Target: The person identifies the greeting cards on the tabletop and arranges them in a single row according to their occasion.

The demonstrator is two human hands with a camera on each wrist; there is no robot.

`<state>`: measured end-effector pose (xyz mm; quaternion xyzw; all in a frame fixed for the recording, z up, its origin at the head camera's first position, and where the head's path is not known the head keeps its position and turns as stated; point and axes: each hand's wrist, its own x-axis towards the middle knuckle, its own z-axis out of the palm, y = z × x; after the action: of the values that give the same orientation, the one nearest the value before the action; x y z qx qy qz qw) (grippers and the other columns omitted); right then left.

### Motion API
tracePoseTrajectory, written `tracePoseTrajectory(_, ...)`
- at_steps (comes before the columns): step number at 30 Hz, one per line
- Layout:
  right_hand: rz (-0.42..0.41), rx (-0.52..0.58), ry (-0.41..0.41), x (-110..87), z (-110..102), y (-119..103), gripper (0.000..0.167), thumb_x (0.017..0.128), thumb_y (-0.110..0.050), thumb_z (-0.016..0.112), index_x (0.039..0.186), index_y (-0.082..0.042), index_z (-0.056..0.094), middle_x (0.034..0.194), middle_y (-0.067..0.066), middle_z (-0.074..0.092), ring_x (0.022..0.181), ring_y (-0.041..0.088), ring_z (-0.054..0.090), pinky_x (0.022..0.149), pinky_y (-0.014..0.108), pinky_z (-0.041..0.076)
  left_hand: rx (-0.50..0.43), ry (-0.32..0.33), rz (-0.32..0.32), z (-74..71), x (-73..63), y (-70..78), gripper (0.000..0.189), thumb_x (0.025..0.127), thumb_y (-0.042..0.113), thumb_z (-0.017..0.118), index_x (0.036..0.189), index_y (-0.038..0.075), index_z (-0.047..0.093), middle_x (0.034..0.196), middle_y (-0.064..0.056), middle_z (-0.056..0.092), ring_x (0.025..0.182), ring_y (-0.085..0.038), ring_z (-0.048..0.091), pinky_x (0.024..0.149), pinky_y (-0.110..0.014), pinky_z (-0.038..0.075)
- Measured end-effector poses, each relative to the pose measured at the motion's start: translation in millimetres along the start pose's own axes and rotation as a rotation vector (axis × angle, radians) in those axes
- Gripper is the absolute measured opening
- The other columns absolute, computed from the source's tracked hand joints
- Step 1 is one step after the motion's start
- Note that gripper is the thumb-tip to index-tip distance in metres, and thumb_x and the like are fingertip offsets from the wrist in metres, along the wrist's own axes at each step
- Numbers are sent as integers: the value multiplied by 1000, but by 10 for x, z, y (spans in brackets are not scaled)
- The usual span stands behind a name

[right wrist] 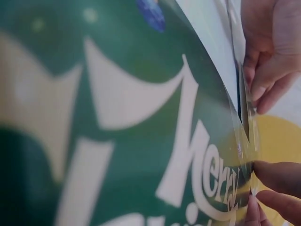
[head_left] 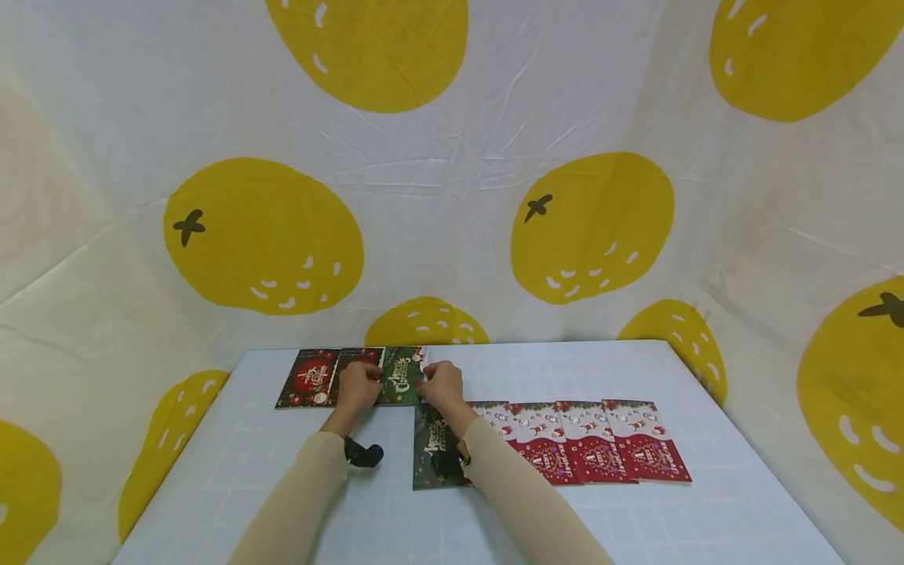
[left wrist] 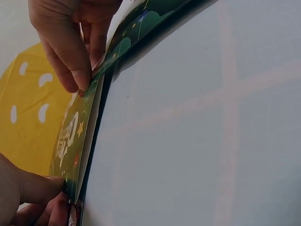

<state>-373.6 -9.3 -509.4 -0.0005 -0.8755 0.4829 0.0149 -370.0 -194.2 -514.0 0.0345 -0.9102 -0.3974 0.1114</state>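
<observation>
A green Christmas card (head_left: 400,377) lies in the back row on the table, its white lettering partly visible. My left hand (head_left: 360,386) pinches its left edge; in the left wrist view, that hand's thumb (left wrist: 47,186) presses on the card's face. At the opposite edge, my right hand (head_left: 443,384) holds the card between thumb and fingers. Two dark red Christmas cards (head_left: 311,378) lie to the left, one partly behind the left hand. Below my right wrist is another green Christmas card (head_left: 429,451), which fills much of the right wrist view.
A front row of red-and-white Christmas cards (head_left: 646,439) runs to the right, several overlapping. They lie on a pale blue checked table (head_left: 551,373). Behind it hangs a white cloth (head_left: 452,227) with large yellow fruit prints. A black strap end (head_left: 363,453) sticks out from the left wrist.
</observation>
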Motion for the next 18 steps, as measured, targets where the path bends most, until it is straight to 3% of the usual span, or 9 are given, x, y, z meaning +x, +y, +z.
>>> tracePoseTrajectory(9, -13, -31, 7, 43, 50, 32, 45, 75, 2, 87, 119, 4, 76, 105, 14, 74, 92, 24, 63, 82, 41, 59, -27, 5, -20, 26, -6, -25, 24, 82, -8, 76, 105, -8, 79, 100, -22, 76, 93, -36, 70, 84, -52, 57)
tracePoseTrajectory(18, -24, -48, -6, 26, 20, 10, 45, 76, 2, 85, 119, 5, 76, 103, 14, 73, 85, 22, 59, 79, 40, 58, -28, -9, -25, 37, -6, -42, 24, 81, -8, 77, 105, -8, 79, 94, -19, 76, 81, -27, 68, 76, -45, 57)
